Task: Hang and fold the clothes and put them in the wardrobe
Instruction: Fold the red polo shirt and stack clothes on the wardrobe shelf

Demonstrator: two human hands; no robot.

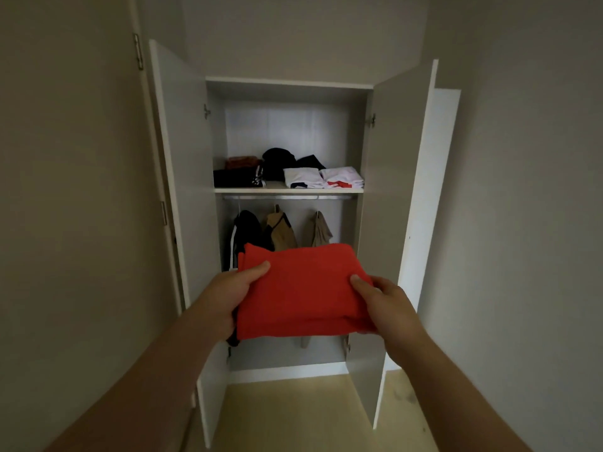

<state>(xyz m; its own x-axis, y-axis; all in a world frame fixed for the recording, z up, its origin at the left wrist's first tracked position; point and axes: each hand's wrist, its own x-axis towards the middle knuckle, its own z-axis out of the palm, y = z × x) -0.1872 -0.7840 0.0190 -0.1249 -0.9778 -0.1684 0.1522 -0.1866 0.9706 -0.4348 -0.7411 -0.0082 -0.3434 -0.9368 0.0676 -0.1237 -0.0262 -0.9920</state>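
You hold the folded red garment (300,288) flat in front of and below the wardrobe shelf (288,190). Your left hand (228,288) pinches its left edge and your right hand (388,308) its right edge, each thumb on top and the fingers hidden underneath. Treat it as light, soft and limp: it probably sags or unfolds if one side is released, so support it under both short ends. Its long axis runs roughly parallel to the shelf's front edge, broad face up.

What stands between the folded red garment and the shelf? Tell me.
Nothing visible: left door and right door stand open before the folded red garment. The shelf is crowded with folded clothes.
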